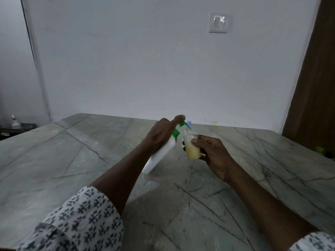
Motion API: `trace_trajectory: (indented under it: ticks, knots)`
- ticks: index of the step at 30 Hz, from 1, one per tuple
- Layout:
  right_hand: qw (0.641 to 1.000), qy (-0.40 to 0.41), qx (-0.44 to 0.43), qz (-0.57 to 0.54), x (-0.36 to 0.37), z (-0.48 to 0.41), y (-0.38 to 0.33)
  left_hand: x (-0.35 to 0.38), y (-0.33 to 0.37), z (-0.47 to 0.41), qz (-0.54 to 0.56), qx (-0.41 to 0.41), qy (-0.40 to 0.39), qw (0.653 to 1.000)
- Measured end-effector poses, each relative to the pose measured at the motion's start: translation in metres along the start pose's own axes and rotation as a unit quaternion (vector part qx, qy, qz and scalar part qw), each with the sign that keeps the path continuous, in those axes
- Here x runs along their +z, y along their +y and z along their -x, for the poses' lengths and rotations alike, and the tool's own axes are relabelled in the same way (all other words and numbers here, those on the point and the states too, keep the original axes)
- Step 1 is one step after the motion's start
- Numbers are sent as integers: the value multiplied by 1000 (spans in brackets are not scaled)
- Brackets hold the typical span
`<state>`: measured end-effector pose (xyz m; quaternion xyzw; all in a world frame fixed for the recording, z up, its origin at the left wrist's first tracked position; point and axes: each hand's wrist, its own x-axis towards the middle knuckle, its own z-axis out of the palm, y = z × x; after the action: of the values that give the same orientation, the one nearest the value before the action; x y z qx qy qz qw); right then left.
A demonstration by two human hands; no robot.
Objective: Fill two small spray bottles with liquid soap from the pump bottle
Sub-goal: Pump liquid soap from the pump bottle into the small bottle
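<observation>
My left fingers (178, 118) are gripping the white, green-topped plastic pump bottle (163, 154), tilting rightward, nozzle seemingly over the small clear spray bottle (194, 151) that my right fingers (206, 140) are pinching.

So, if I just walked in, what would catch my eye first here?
The two hands meeting mid-table: the left hand tilts a white pump bottle with a green pump head, one finger on top of the pump. The right hand holds a small clear bottle, roughly half full of yellowish liquid, right at the nozzle. Beneath them lies a grey veined stone table.
</observation>
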<state>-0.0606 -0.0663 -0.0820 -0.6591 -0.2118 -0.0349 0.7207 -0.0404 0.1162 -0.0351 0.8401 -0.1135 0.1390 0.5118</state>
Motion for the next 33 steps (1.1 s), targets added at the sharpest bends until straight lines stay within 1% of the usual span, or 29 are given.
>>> trace_trajectory:
  ticks: [8, 12, 15, 22, 29, 33]
  knots:
    - [1000, -7, 5, -13, 1, 2, -2, 0, 2, 2, -8, -2, 0, 1000]
    - [1000, -13, -1, -3, 2, 3, -2, -1, 5, 3, 16, 10, -12, 1000]
    - [1000, -16, 0, 0, 4, 4, -2, -1, 6, 3, 14, 17, -8, 1000]
    - [1000, -8, 0, 3, 2, 2, -3, -1, 4, 2, 28, 7, -14, 999]
    - [1000, -4, 1, 6, 2, 2, -4, 0, 6, 4, 20, -2, -5, 1000]
    - [1000, -6, -1, 21, 3, 2, -2, 0, 9, 7, 9, 14, 11, 1000]
